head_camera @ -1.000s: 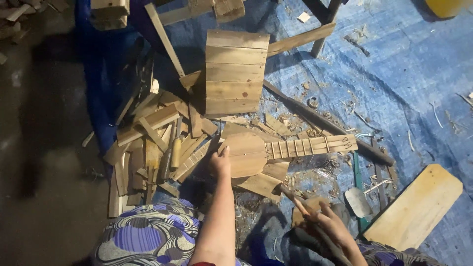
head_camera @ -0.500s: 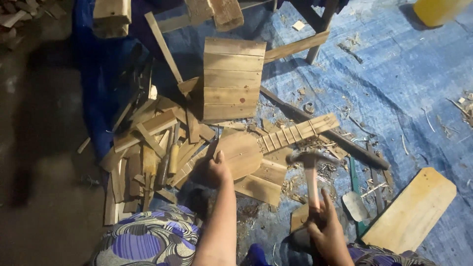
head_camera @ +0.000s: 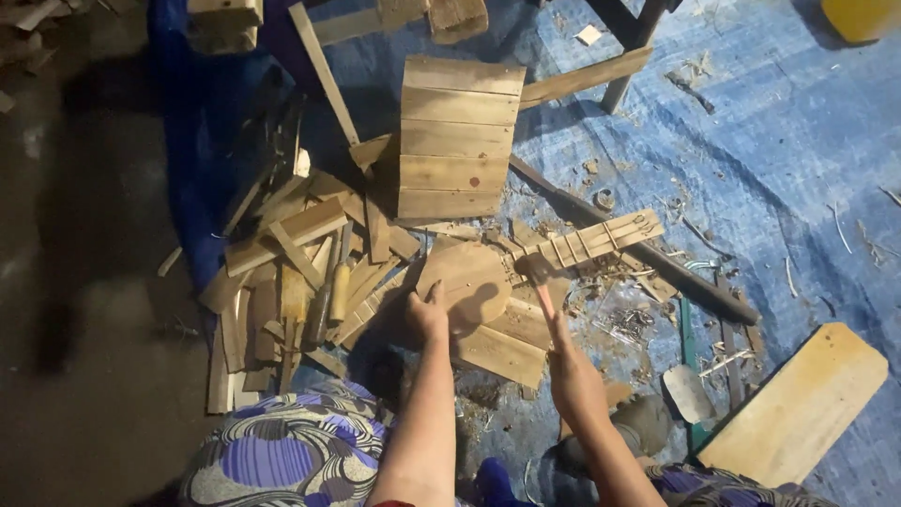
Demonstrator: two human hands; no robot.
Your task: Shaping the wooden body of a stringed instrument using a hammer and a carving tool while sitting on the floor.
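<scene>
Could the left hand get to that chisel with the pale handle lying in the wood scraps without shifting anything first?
Probably yes. The left hand rests on the small wooden guitar, and the chisel lies uncovered atop the wood scraps just to its left, with nothing between.

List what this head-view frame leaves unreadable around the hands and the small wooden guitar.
- Hammer: head motion-blurred; contact with guitar cannot be told.
- Right hand: seen from behind, grip hidden.
- Left hand: fingertips hidden at the body's edge.
- Yellow container: cut off by the top edge.
</scene>
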